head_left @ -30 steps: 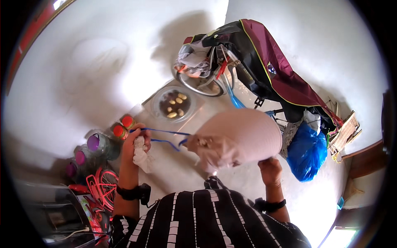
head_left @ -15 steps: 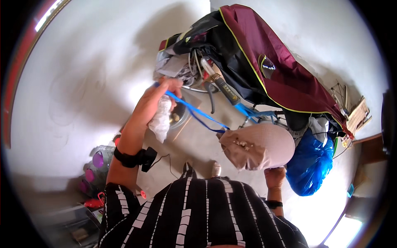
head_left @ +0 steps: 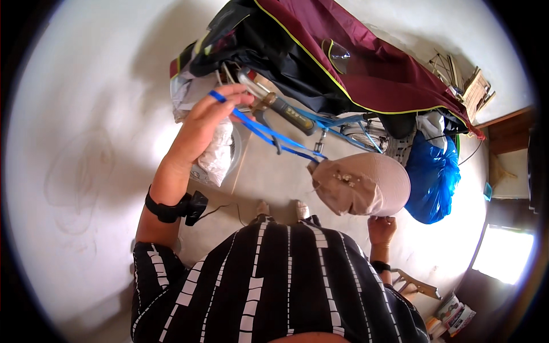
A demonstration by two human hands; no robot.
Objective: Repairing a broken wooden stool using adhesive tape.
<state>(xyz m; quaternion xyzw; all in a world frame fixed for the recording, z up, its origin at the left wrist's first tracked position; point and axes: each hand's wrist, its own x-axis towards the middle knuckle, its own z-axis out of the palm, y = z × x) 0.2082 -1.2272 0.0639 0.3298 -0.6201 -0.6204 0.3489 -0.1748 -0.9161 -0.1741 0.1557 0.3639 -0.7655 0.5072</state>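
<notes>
Left hand (head_left: 209, 117): grip partly curled, blue strap (head_left: 270, 136) hooked, white bundle (head_left: 217, 151) hanging below. Right hand (head_left: 382, 230): grip closed, pinching beige hat (head_left: 389, 178) by its edge.

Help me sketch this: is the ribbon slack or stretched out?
Stretched out: the ribbon runs nearly straight from the left hand to the hat.

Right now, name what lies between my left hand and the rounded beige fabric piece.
Head view: flat blue ribbons stretch from your left hand to the fabric piece.
</notes>
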